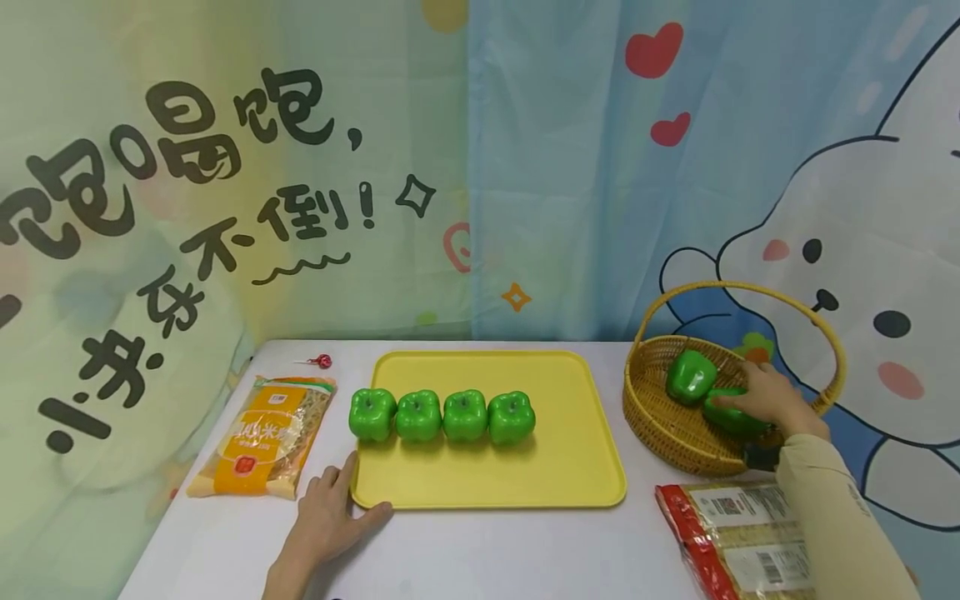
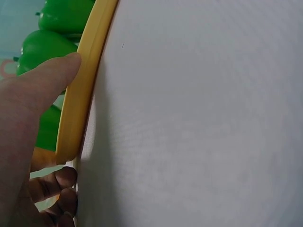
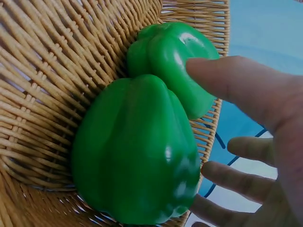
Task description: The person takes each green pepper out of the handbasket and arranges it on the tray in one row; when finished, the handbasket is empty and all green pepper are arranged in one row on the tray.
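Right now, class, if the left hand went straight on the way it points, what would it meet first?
The yellow tray, at its near-left corner, where the left hand seems to touch the edge. Beyond it, the leftmost green pepper looks roughly in line, though depth is unclear.

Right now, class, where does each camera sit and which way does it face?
Head: head-worn, facing forward and down over yellow tray and basket; left hand, right hand and sleeve show.
Left wrist: worn there, facing the tray's rim; left thumb and fingers show.
Right wrist: worn there, facing into the basket; right thumb and fingers show.
Head and right wrist share the basket's two green peppers.
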Tool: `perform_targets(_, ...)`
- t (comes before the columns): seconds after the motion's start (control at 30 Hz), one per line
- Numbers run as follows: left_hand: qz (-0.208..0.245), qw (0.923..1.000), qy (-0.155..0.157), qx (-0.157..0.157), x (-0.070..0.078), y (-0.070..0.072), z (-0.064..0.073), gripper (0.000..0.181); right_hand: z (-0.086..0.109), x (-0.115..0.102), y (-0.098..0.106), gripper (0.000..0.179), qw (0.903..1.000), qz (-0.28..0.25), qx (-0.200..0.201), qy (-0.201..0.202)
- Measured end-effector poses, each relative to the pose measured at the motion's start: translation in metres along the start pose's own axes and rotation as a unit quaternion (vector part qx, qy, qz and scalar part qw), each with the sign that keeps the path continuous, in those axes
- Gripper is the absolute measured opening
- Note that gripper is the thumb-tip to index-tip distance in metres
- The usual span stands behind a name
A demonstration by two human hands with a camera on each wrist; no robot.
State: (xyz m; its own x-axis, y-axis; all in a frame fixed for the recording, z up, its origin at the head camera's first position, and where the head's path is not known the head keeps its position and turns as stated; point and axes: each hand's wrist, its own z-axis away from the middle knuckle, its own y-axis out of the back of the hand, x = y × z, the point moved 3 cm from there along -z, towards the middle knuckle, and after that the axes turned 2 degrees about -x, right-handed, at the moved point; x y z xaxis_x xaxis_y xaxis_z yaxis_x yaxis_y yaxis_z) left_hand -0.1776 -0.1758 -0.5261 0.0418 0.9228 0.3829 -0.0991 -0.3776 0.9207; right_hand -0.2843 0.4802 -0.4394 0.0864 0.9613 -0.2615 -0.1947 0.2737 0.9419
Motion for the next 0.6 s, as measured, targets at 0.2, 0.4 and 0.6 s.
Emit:
perform_targets(0.2, -0.003, 1.0000, -0.001, 0.006, -0.0018, -0.0023, -0.0017, 0.106, 0.0017, 0.0070, -0.0033, 0.115, 0.9996, -0.015, -0.022, -0.008)
perform_targets(0.4, -0.005, 1.0000, -0.002, 0.007, -0.0026, -0.0035, -0.0019, 0.107, 0.0001, 0.0087, -0.0060, 0.109, 0.9990, -0.020, -0.041, -0.008)
perform_targets(0.6, -0.003, 1.0000, 0.001, -0.001, -0.0035, -0.0037, -0.0012, 0.107, -0.0022, 0.0089, -0.0078, 0.101, 0.9989, -0.008, -0.046, 0.003)
